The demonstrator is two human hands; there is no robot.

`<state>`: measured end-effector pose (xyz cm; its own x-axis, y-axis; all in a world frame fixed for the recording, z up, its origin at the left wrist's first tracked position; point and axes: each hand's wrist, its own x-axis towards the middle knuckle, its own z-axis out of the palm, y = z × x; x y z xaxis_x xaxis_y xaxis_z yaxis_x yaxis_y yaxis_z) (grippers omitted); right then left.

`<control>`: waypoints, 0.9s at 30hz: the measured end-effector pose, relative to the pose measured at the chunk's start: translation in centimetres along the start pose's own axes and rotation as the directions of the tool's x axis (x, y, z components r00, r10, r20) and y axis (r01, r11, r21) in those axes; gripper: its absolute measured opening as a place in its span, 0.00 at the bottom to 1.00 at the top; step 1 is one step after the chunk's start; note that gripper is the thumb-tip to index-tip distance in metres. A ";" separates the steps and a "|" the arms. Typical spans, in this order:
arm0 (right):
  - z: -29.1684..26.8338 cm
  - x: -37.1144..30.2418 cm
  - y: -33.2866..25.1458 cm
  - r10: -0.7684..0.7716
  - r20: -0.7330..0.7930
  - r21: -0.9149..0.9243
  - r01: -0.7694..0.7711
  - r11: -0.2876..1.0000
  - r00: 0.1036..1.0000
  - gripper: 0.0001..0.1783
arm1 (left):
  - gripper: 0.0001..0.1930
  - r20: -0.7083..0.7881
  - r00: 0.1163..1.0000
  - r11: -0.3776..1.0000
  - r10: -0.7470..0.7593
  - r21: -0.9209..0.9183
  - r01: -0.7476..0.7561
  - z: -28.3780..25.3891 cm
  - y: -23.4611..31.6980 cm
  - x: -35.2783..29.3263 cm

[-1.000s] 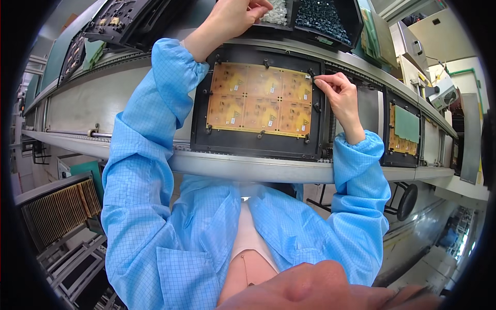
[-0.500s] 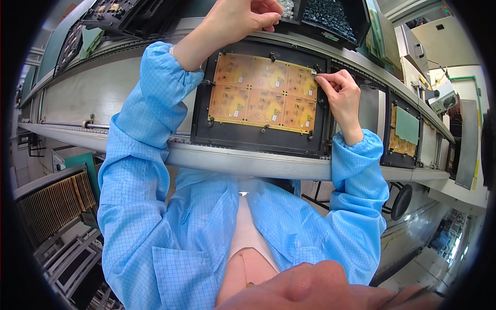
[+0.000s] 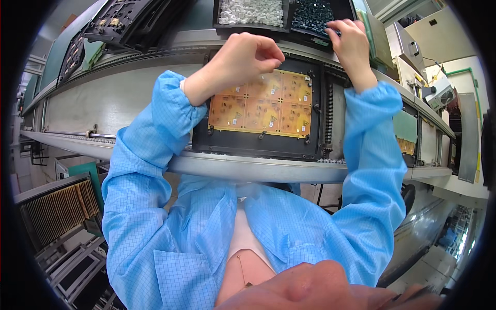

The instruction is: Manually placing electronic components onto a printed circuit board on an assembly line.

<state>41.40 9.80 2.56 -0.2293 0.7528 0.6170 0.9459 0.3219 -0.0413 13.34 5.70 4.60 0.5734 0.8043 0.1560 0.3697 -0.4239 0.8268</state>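
An orange circuit board panel [image 3: 258, 116] is held by clips in a black carrier frame [image 3: 232, 144] in front of me. My left hand [image 3: 243, 59] hovers over the panel's upper edge, thumb and fingers pinched together; whatever sits between the tips is too small to make out. My right hand [image 3: 353, 46] is at the bin of dark blue small parts [image 3: 311, 15], thumb and forefinger apart over its right side. Left of that bin lies a heap of white connectors [image 3: 250, 11]. A small white part [image 3: 309, 78] shows at the panel's upper right corner.
The carrier rests on a conveyor line with a metal front rail [image 3: 248, 168]. Further right stands another carrier with a green sheet [image 3: 404, 126]. Black fixtures [image 3: 124, 23] are stacked at the far left. A slotted rack [image 3: 59, 209] is at the lower left.
My left hand has come down from the white connectors to above the panel. My right hand has left the panel's upper right corner and moved up to the dark blue parts.
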 end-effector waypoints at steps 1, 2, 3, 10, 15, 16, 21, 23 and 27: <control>0.7 0.9 0.0 -0.006 0.059 -0.051 0.009 0.999 0.998 0.09 | 0.07 -0.007 1.000 0.997 0.016 0.074 -0.015 0.3 0.1 -0.1; 1.0 1.7 0.1 -0.007 0.168 -0.139 0.030 0.990 0.986 0.08 | 0.07 -0.002 0.999 0.994 0.036 0.103 -0.035 0.7 -0.2 -0.1; 1.7 2.1 0.6 0.003 0.169 -0.141 0.021 0.990 0.986 0.08 | 0.07 0.007 0.999 0.994 0.038 0.103 -0.038 1.2 -0.1 0.0; 4.1 2.1 3.8 0.084 0.196 -0.228 -0.038 0.973 0.977 0.08 | 0.07 0.121 0.972 0.969 0.200 0.120 -0.215 5.4 0.4 1.1; 0.4 -0.5 2.4 0.002 -0.170 0.329 0.055 0.943 0.985 0.09 | 0.04 0.232 0.945 0.947 0.230 0.170 -0.273 9.5 0.6 2.4; -0.8 -0.5 0.9 0.091 -0.047 0.164 -0.082 0.983 0.995 0.09 | 0.04 0.259 0.934 0.929 0.247 0.209 -0.304 9.5 0.5 2.7; -2.2 -3.3 -2.4 0.128 -0.054 0.380 -0.098 0.920 0.990 0.07 | 0.04 0.288 0.923 0.888 0.254 0.310 -0.341 9.4 -1.3 3.0; -1.9 -4.9 -2.2 0.110 -0.054 0.395 -0.080 0.915 0.992 0.07 | 0.03 0.275 0.926 0.888 0.259 0.310 -0.341 9.3 -1.7 3.0; -2.7 -7.4 -3.0 0.157 -0.015 0.483 -0.130 0.866 0.987 0.07 | 0.08 0.349 0.925 0.878 0.153 0.382 -0.289 9.0 -1.1 2.8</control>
<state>40.90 1.68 0.26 -0.0742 0.7852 0.6148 0.7376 0.4581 -0.4961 21.16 4.67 -0.74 0.8416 0.5338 0.0821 0.4382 -0.7638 0.4738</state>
